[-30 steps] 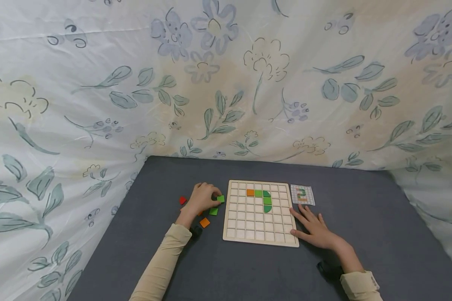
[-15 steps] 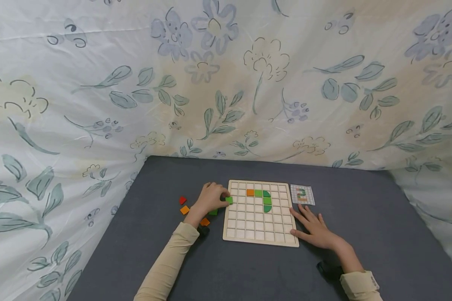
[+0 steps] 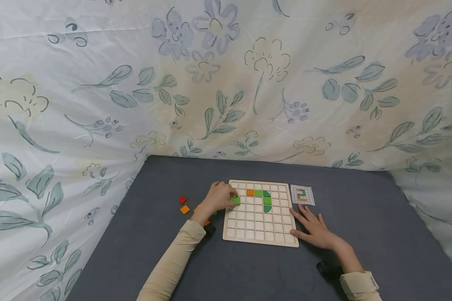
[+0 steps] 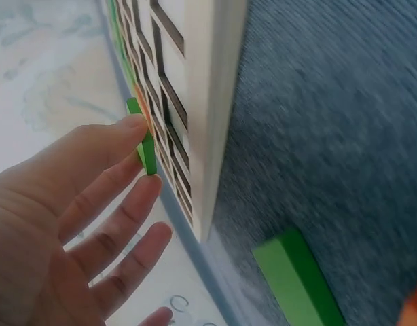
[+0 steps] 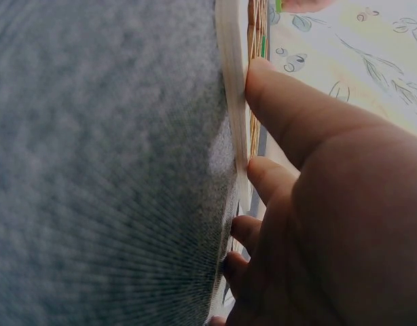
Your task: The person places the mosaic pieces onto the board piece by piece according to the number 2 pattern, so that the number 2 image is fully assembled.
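Note:
My left hand (image 3: 219, 196) pinches a green square tile (image 3: 236, 200) between thumb and fingers, over the left columns of a pale wooden grid board (image 3: 245, 238). In the left wrist view the same tile (image 4: 149, 151) stands tilted at the fingertips, above the board's cells. My right hand (image 3: 316, 230) lies spread at the board's right edge, thumb and a finger touching the rim. On the board sit an orange square (image 3: 250, 192), a green square (image 3: 258, 193), another green square (image 3: 267, 200) and two dark green rounded pieces (image 3: 266, 194).
A small pattern card (image 3: 302, 195) lies off the board's upper right corner. Left of the board are a red piece (image 3: 182, 200), an orange tile (image 3: 185, 209) and more pieces partly hidden by the left arm. A green block (image 4: 297, 278) shows below the board's edge.
My left hand has carried the green tile rightward, from the loose pieces beside the board to over its left columns. The right hand has stayed at the right edge.

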{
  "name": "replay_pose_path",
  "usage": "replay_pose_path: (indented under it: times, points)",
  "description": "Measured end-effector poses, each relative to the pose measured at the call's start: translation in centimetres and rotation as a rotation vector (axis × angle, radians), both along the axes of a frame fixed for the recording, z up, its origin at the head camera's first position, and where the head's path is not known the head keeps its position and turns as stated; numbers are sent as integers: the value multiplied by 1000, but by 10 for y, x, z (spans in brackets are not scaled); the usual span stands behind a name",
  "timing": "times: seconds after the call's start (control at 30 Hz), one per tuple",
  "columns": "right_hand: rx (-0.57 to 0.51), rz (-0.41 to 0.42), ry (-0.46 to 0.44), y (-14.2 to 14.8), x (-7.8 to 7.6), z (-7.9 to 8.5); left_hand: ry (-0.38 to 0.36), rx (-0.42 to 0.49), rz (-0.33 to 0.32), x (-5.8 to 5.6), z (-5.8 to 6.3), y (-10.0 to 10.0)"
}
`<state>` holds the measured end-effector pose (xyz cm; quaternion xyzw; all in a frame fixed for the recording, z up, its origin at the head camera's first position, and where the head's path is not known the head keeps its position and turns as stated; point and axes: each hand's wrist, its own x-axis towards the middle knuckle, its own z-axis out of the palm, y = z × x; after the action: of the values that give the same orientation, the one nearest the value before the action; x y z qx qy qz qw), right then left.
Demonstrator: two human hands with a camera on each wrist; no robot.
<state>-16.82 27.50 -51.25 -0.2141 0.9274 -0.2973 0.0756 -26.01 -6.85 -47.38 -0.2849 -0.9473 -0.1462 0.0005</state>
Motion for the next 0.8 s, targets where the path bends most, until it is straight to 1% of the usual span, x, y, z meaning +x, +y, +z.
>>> replay_pose_path:
  times: [0.1, 0.23, 0.37, 0.4, 0.57, 0.7, 0.8]
  points:
    - [-24, 5, 32, 0, 0, -2, 3, 13, -24, -1, -1, 4]
    - [-9, -2, 22, 1, -1, 0, -7, 30, -40, -1, 1, 11]
    - [28, -12, -21, 0, -1, 2, -13, -6, -42, 0, 3, 20]
    - [35, -12, -27, 0, -1, 2, -25, -21, -37, 0, 2, 22]
    - [54, -18, -35, 0, -2, 0, -6, -74, -53, -1, 1, 33]
    - [56, -21, -33, 0, -3, 0, -4, -93, -75, -1, 0, 41]
    - [48, -18, -35, 0, -2, 0, -11, -88, -91, -1, 0, 45]
